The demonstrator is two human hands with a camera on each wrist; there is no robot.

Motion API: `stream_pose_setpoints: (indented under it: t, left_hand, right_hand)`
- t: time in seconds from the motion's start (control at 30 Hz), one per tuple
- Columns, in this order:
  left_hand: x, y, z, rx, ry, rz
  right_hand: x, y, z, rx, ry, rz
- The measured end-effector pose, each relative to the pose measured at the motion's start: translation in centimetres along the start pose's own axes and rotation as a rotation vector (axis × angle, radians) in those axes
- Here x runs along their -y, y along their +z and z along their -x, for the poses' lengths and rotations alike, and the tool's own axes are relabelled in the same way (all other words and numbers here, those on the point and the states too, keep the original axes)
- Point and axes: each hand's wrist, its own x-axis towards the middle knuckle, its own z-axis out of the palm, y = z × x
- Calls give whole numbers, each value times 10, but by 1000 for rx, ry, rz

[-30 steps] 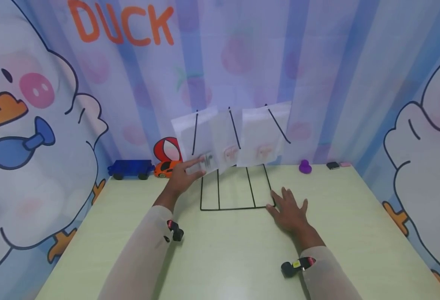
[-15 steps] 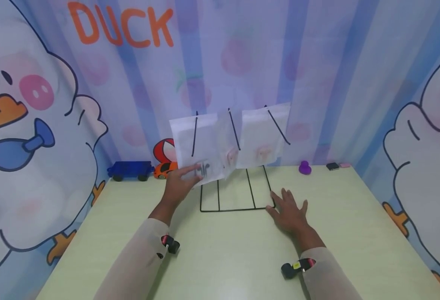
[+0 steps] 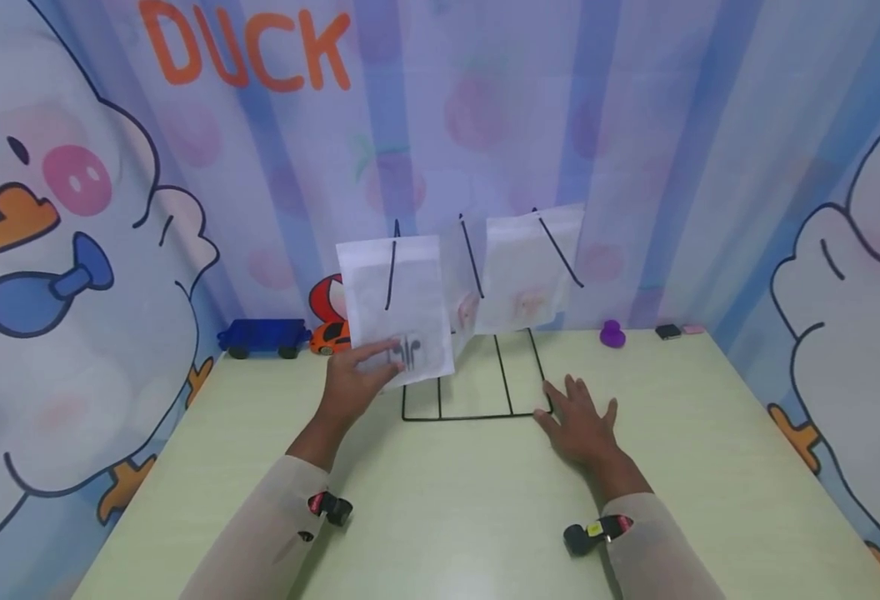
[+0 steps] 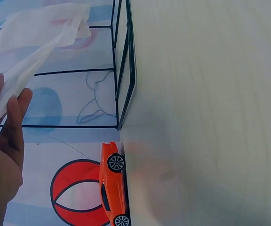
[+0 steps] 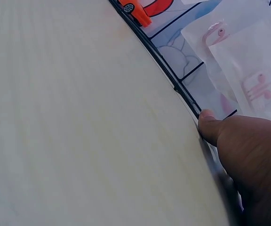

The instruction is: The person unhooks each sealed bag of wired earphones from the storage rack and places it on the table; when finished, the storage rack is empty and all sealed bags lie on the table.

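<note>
Behind rack (image 3: 477, 392), orange car (image 3: 331, 336), perhaps truck (image 3: 262, 338).

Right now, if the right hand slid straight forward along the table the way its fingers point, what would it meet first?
Probably the black wire rack: the right hand lies flat at its front right corner, thumb already against the base wire. Depth is hard to judge.

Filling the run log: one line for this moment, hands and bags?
left hand grips leftmost bag on wire rack | right hand flat, thumb on rack base | two bags hang behind
</note>
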Motion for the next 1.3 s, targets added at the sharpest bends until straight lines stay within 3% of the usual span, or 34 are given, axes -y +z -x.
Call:
stream_pose_setpoints:
  t: [0.2,0.73,0.87,1.03,1.3]
  left_hand:
    - [-7,-3,14,11,-43,-19]
    - [-21,-13,49,29,-52,-69]
    - [-25,-16,58,40,-81,-79]
    - [-25,-18,71,47,-133,-50]
    - [-24,-16,87,51,-97,20]
  right_hand:
    - [2,-2,1,6,3,-11]
    - [3,-1,0,14,8,-10]
    - [5,-2,1,4,5,-16]
    - [5,-2,1,4,5,-14]
    - [1,-1,-1,6,9,2]
